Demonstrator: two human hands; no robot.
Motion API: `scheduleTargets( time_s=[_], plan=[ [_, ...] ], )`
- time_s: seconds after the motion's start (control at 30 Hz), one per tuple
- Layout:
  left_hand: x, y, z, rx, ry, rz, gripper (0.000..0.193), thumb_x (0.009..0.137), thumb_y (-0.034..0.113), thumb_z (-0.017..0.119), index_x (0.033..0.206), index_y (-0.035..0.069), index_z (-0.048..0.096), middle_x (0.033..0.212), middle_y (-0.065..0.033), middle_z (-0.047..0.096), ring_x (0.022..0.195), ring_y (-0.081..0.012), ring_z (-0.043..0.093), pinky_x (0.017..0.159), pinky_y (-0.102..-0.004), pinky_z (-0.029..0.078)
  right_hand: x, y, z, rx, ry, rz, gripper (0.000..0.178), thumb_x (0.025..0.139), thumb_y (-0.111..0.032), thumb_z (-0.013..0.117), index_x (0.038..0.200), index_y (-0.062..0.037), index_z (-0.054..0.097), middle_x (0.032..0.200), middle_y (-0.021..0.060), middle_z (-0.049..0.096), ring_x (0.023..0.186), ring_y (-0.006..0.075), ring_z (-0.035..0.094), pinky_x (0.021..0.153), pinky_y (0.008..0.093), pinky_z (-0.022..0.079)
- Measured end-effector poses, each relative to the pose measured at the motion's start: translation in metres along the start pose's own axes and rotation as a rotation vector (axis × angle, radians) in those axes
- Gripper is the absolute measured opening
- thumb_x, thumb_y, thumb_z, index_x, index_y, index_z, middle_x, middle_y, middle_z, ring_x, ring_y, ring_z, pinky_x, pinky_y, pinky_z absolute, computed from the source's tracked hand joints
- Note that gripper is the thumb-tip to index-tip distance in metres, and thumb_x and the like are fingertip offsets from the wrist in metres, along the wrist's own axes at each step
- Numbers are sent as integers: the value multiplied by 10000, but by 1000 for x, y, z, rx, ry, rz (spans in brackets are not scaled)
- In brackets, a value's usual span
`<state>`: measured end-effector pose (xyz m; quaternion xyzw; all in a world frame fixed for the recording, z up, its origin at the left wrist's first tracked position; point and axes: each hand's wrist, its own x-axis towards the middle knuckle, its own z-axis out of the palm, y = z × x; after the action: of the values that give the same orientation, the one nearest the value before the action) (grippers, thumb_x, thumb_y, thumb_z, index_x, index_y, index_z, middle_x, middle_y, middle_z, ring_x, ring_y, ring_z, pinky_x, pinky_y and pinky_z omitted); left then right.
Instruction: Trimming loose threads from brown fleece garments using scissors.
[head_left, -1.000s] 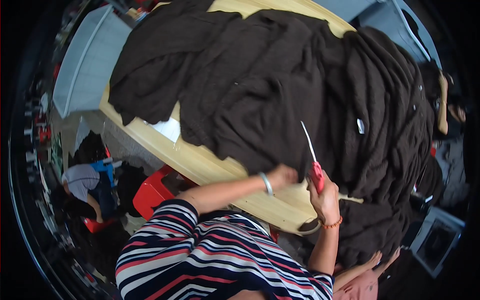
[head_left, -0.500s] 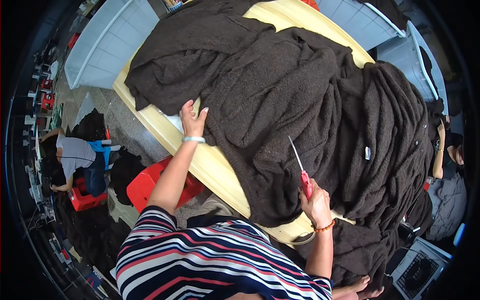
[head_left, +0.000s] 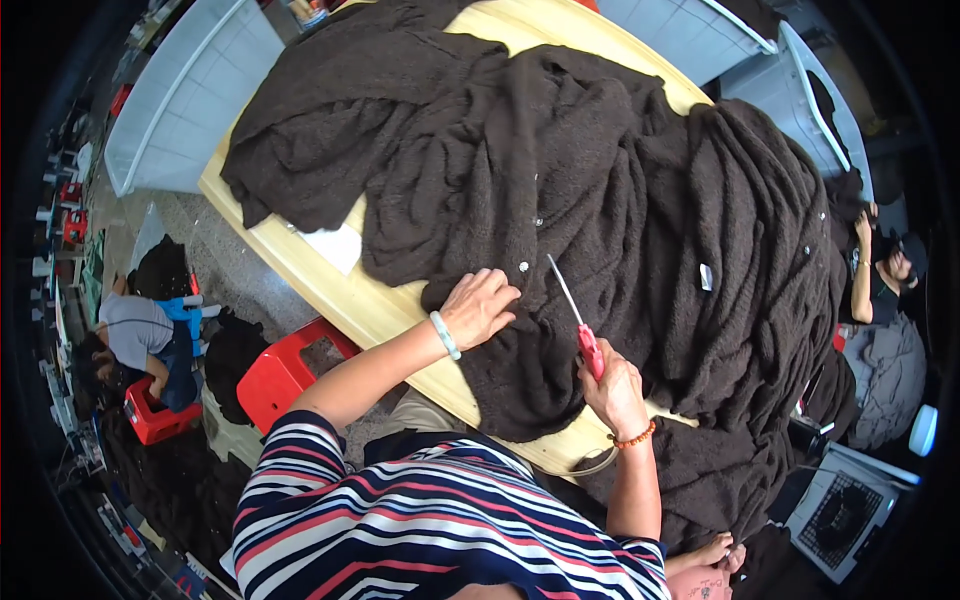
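Note:
A dark brown knitted garment [head_left: 450,215] lies in folds across the pale yellow table. A strip with several small pale buttons [head_left: 523,266] now runs up its middle. My left hand [head_left: 480,308] is at the garment's near edge, fingers bent and closed on the cloth; the fingertips are partly hidden. In my right hand [head_left: 617,392] is a pair of scissors [head_left: 590,350] with pink handles, the slim metal blades together and pointing away to the upper left, over the cloth. The blade tip is just right of the nearest button and does not visibly cut anything.
More brown knitwear [head_left: 740,260] with a small white label is heaped on the right. Pale plastic bins [head_left: 190,100] stand beyond the table [head_left: 300,265]. A red stool [head_left: 290,375] is by my left side. One person sits at far left, another at far right; a fan [head_left: 835,535] is lower right.
My left hand has come down and right, from an open pose to closed on the cloth. The garment has shifted, showing buttons and white paper beneath. The scissors stay in my right hand.

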<state>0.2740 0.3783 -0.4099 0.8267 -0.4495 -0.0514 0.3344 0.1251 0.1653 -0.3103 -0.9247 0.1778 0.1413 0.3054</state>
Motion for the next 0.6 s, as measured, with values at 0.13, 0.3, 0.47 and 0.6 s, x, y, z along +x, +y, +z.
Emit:
scheduleTargets(
  time_s=[0.13, 0.3, 0.47, 0.6],
  plan=[
    [37, -8, 8, 119, 214, 68, 392, 790, 175, 722, 1144, 60, 598, 1237, -161, 516, 1177, -354, 489, 945, -446, 417, -6, 6, 1, -11, 79, -69, 236, 860, -135, 623, 1086, -76, 588, 797, 204, 631, 793, 398, 633, 739, 475, 509],
    [88, -46, 14, 325, 186, 15, 610, 821, 279, 707, 1353, 80, 483, 1494, -174, 343, 1397, -380, 295, 1130, -519, 268, -4, 5, 5, 41, 25, -43, 273, 852, -131, 625, 1111, -66, 568, 829, 221, 635, 838, 406, 641, 758, 466, 500],
    [74, -100, 34, 146, 211, -81, 696, 839, 274, 697, 1438, 84, 396, 1482, -199, 370, 1371, -407, 334, 1134, -478, 274, 5, -9, 5, 16, -37, -33, 202, 880, -125, 573, 1069, -53, 572, 762, 231, 649, 765, 393, 667, 700, 472, 522],
    [70, -114, 43, 23, 308, -87, 647, 833, 191, 700, 1409, 61, 436, 1397, -205, 470, 1305, -399, 426, 1094, -450, 344, 22, -19, 6, -25, -22, -96, 115, 891, -138, 559, 970, -56, 573, 642, 223, 618, 653, 393, 657, 606, 485, 515]
  ],
)
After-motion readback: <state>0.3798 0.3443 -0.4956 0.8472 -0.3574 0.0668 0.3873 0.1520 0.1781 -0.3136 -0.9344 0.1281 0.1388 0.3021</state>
